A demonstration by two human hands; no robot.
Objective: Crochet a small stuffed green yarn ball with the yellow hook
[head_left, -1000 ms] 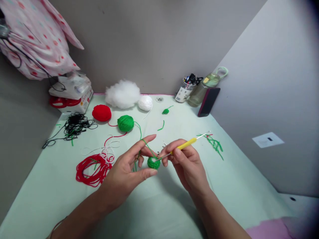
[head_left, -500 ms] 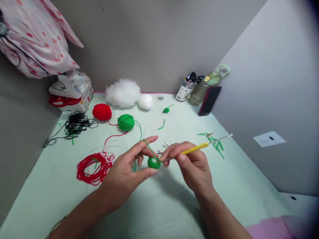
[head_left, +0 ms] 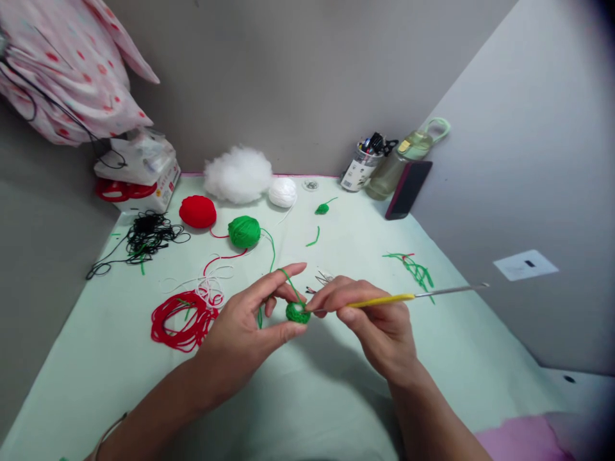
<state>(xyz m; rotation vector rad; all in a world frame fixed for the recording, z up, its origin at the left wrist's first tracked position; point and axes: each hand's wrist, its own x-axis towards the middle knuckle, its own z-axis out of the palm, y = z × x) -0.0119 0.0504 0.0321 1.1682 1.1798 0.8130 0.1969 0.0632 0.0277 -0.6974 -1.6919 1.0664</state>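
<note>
Between thumb and fingers, my left hand (head_left: pixel 250 320) pinches a small round green crochet piece (head_left: pixel 298 313). A green strand runs over my raised left index finger and back to the green yarn ball (head_left: pixel 245 232). My right hand (head_left: pixel 368 320) is closed on a crochet hook (head_left: pixel 384 300) with a yellow grip and metal ends. Its near tip meets the upper right edge of the green piece; whether it sits inside a stitch I cannot tell. The hook's other end points right, over the table.
Left of my hands lie coiled red yarn (head_left: pixel 180 320), a red ball (head_left: pixel 198 212) and tangled black cord (head_left: pixel 152 237). White stuffing (head_left: pixel 239 175) and a white yarn ball (head_left: pixel 282 192) are behind. At right stand a phone (head_left: pixel 409 189), a bottle (head_left: pixel 398 166) and green scraps (head_left: pixel 413 267).
The hook has turned flatter, its far end swinging down and farther right. My right hand has rotated slightly with it. My left hand keeps the same pinch. The view has shifted a little.
</note>
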